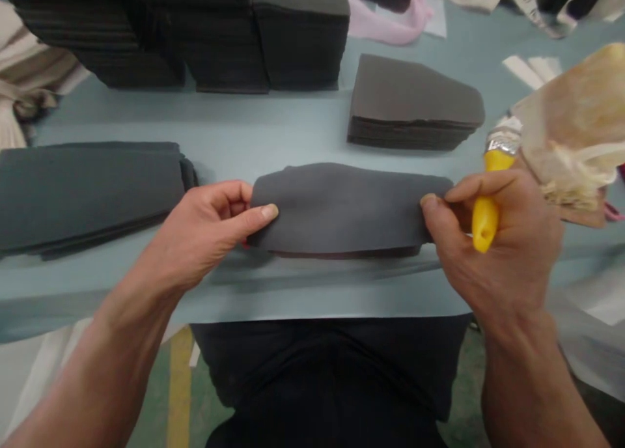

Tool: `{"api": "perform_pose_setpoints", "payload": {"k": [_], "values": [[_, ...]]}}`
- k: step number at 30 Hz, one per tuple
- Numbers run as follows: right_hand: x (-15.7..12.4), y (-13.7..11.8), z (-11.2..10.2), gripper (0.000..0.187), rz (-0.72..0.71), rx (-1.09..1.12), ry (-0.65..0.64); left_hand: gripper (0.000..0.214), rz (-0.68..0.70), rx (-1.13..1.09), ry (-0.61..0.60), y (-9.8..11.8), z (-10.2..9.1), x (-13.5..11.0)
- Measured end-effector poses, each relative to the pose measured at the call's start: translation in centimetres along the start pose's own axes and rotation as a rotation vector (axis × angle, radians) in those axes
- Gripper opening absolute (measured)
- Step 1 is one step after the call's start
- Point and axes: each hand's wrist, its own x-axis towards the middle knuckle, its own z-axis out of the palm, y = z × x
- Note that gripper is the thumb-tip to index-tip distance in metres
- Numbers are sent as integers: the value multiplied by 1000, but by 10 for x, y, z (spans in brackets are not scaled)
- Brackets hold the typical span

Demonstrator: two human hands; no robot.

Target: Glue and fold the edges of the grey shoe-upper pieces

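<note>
A dark grey cut panel (342, 207), flat and longish with rounded ends, is held level just above the table's front part. My left hand (205, 230) pinches its left end, thumb on top. At the right end, my right hand (502, 239) grips the panel between thumb and index finger. That same hand also keeps a yellow-handled paintbrush (486, 220) tucked in its fingers, bristles pointing up and away. A reddish-brown edge shows beneath the panel's near side; whether it is a second layer I cannot tell.
A neat stack of grey panels (415, 96) stands behind. Another pile (88, 194) lies at left, and tall dark stacks (303, 38) rise at the back. On the right is a glue-stained container (576, 109). Pink cloth (390, 21) and pale strips (532, 5) lie farther off.
</note>
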Motion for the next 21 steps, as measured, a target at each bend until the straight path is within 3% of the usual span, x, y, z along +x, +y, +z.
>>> {"api": "perform_pose_setpoints", "payload": {"k": [6, 13, 21], "values": [[-8, 9, 3, 20, 68, -18, -3, 39, 22, 108, -48, -5, 2, 9], [-12, 18, 2, 25, 165, -15, -18, 49, -49, 153, -62, -10, 5, 10], [-14, 29, 5, 32, 201, -42, -28, 45, -46, 161, -87, -13, 8, 13]]}}
